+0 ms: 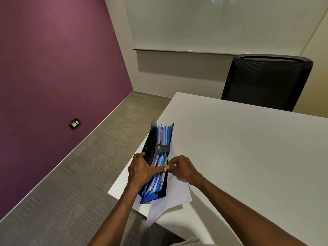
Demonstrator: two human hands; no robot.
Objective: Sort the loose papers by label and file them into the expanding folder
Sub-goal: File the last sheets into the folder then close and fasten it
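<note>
White and bare over most of its top, the table (pixel 248 157) is filling the right half of the head view, with a purple wall (pixel 53 68) running along the left, grey carpet (pixel 79 174) lying below it and a black mesh chair (pixel 266 80) standing at the far edge. A dark wall socket (pixel 75 123) is sitting low on the purple wall, and a whiteboard (pixel 213 23) is hanging on the back wall.

At the table's near left corner the expanding folder (pixel 156 162) is standing open on its spine, its black covers spreading apart and blue pockets with coloured tabs fanning between them. The left hand (pixel 142 170) is gripping the folder's left cover, thumb reaching across the tops of the pockets. The right hand (pixel 182 168) is pinching something small at the pocket edge by the right cover, fingers curled; what exactly it is pinching cannot be told. Loose papers (pixel 170 197) are lying under and just right of the folder, one sheet hanging over the table's near edge.
</note>
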